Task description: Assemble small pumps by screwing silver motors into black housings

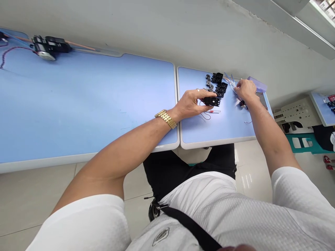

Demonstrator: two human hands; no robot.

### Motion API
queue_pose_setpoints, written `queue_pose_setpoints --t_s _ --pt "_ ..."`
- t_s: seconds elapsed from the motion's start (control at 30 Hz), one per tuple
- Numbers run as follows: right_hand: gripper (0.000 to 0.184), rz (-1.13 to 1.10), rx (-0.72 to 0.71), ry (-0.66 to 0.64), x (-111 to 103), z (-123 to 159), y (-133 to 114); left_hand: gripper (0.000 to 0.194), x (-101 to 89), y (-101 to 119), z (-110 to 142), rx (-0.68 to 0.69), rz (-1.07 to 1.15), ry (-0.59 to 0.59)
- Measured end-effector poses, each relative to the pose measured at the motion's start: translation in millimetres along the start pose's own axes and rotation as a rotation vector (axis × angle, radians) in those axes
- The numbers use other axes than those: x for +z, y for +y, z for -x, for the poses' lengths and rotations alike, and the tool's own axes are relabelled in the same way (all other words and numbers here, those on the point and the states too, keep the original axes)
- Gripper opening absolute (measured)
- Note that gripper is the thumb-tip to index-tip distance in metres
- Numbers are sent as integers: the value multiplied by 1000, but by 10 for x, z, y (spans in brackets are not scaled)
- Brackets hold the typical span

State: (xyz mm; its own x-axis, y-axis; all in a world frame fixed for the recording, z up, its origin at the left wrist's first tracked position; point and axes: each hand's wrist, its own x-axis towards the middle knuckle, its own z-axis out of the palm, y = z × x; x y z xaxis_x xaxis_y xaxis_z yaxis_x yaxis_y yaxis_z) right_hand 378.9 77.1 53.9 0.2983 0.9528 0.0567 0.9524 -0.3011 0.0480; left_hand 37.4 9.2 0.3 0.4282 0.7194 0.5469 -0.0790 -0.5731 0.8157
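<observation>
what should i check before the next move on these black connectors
Left hand grip on the black connector housing: cannot tell, fingers are on it, firmness not visible.
Right hand at the white wire bundle: ok, touching its ends.
Other black housings: ok, grouped in a row.
Small round metal parts: ok, grouped beside that row.
Loose dark wire: not ok, trailing by the left hand.
</observation>
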Motion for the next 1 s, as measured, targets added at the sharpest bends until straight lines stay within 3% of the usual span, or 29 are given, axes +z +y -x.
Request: queue_pose_setpoints --t_s 0.37,0.53,0.7,0.83,1.0 --pt "29 -23 12 28 45 19 7 40 9 -45 6 12 -52 21" --pt "33 -62 33 67 -34 31 62 40 10 -66 15 5 -76 25" --pt "22 -117 35 126 -161 67 141 39 13 -67 31 23 -118 4" --pt "4 -228 -11 231 -266 229 184 38 11 -77 38 41 -146 -8" --pt "12 -276 -80 262 -360 587 207 39 16 -107 34 25 -186 -6"
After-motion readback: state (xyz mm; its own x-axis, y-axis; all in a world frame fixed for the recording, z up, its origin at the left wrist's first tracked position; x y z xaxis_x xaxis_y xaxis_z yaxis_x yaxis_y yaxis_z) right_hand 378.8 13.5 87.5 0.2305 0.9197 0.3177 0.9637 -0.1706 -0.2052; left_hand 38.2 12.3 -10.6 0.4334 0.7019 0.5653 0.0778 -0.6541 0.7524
